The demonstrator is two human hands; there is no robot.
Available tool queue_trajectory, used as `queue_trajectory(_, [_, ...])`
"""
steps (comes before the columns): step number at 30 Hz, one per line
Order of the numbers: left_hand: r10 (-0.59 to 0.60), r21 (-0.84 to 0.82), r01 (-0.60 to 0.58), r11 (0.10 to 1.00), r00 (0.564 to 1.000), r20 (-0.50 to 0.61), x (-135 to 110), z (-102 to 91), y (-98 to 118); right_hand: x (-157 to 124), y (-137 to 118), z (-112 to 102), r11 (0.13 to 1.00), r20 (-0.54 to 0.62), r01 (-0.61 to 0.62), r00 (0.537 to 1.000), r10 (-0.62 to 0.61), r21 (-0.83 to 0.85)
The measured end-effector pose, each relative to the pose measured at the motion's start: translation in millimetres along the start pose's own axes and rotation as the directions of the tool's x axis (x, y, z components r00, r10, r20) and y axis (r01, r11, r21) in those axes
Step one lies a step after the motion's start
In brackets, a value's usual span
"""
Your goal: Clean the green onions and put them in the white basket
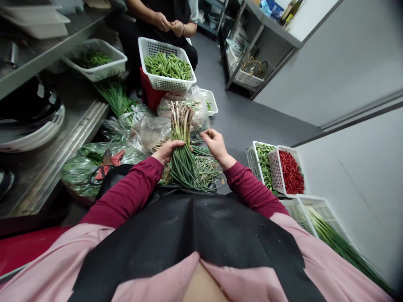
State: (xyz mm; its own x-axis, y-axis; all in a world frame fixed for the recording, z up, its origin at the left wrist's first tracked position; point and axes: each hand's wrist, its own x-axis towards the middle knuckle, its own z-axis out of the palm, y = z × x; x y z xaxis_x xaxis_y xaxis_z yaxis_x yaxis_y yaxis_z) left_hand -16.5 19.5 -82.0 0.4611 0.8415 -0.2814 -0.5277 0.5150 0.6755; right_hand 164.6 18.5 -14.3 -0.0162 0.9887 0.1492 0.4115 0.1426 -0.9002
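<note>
My left hand (168, 152) is wrapped around a bunch of spring onions (185, 161). Their soiled whitish-brown root ends point up and away from me, and the green leaves hang down toward my apron. To the right of the bunch, apart from it, is my right hand (215, 144) with its fingers curled and pinched together; whatever they may hold is too small to tell. Below and behind the bunch lie loose trimmings (208, 167) on the floor, along with clear plastic bags (153, 132).
A co-worker's hands (171, 26) are busy behind a white basket of green pods (168, 66). On the right stand baskets of red chillies (291, 172), green pods (264, 163) and long spring onions (330, 230). Scissors with red cloth (108, 164) lie on bagged greens at left, beside metal shelving (59, 163).
</note>
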Motion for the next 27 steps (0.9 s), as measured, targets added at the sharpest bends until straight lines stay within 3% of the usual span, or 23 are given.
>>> queue_trajectory(2, [0.045,0.005,-0.045,0.999,0.999,-0.026,2.8,-0.7,-2.3,-2.4,-1.0,5.5,0.997,0.191,-0.046,0.980,0.057,-0.064])
queue_trajectory(4, [0.085,0.016,-0.084,0.996,0.995,-0.058,4.2,-1.2,-3.3,-3.2,1.1,10.2,0.993,0.272,-0.115,0.955,0.118,-0.028])
queue_trajectory(12, [-0.036,-0.014,0.038,0.999,0.997,0.074,0.8,-5.0,3.3,-8.7,18.5,-5.0,0.912,0.239,-0.317,0.936,0.258,0.259])
queue_trajectory(16, [-0.099,-0.028,0.103,0.994,0.989,0.109,3.2,-0.8,-3.9,-12.9,22.8,5.4,0.795,0.279,-0.381,0.920,0.275,0.472])
queue_trajectory(19, [-0.105,-0.056,0.108,0.993,0.994,0.043,6.1,4.7,-10.8,-15.4,25.7,19.9,0.733,0.271,-0.400,0.916,0.296,0.551])
queue_trajectory(23, [-0.067,-0.078,0.063,0.995,0.996,-0.052,6.9,8.7,-13.4,-17.7,32.2,29.2,0.741,0.214,-0.371,0.929,0.303,0.559])
queue_trajectory(27, [-0.073,-0.073,0.072,0.995,0.997,-0.017,2.3,9.1,-11.0,-17.2,37.0,23.5,0.778,0.182,-0.318,0.948,0.261,0.542])
